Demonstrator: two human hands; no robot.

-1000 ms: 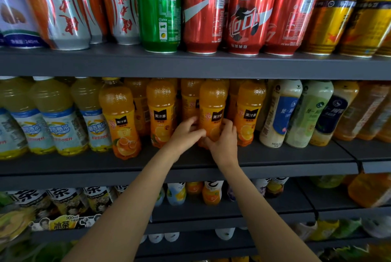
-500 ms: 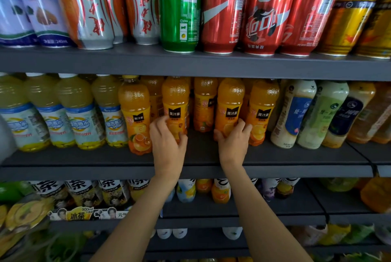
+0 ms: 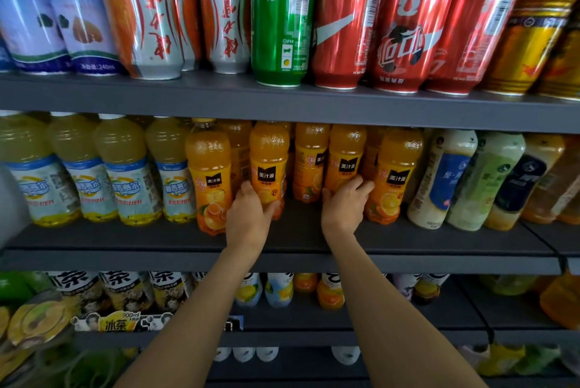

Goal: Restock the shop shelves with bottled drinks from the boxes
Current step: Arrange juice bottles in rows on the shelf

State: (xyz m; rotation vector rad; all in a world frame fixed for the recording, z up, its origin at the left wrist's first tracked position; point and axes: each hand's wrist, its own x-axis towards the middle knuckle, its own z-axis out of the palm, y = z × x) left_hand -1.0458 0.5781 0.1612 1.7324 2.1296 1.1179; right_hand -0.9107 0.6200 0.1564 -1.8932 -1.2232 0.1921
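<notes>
Several orange juice bottles with black labels stand in a row on the middle grey shelf [image 3: 188,240]. My left hand [image 3: 248,215] wraps the base of one orange juice bottle [image 3: 269,165] near the shelf's front. My right hand [image 3: 343,205] grips the base of a second orange juice bottle [image 3: 345,161] set a little further back. Between them stands another orange bottle [image 3: 309,161], deeper in the shelf. Both held bottles are upright on the shelf. No boxes are in view.
Pale yellow drink bottles [image 3: 125,174] fill the shelf's left; white and green bottles [image 3: 445,180] stand to the right. Cans, a green one [image 3: 281,20] and red ones [image 3: 405,30], line the upper shelf. Lower shelves hold tea bottles [image 3: 125,290] and small bottles [image 3: 329,292].
Both hands were together on one orange bottle a second ago. They have spread apart, the left onto a bottle further left, the right onto a neighbouring one. The camera has moved closer.
</notes>
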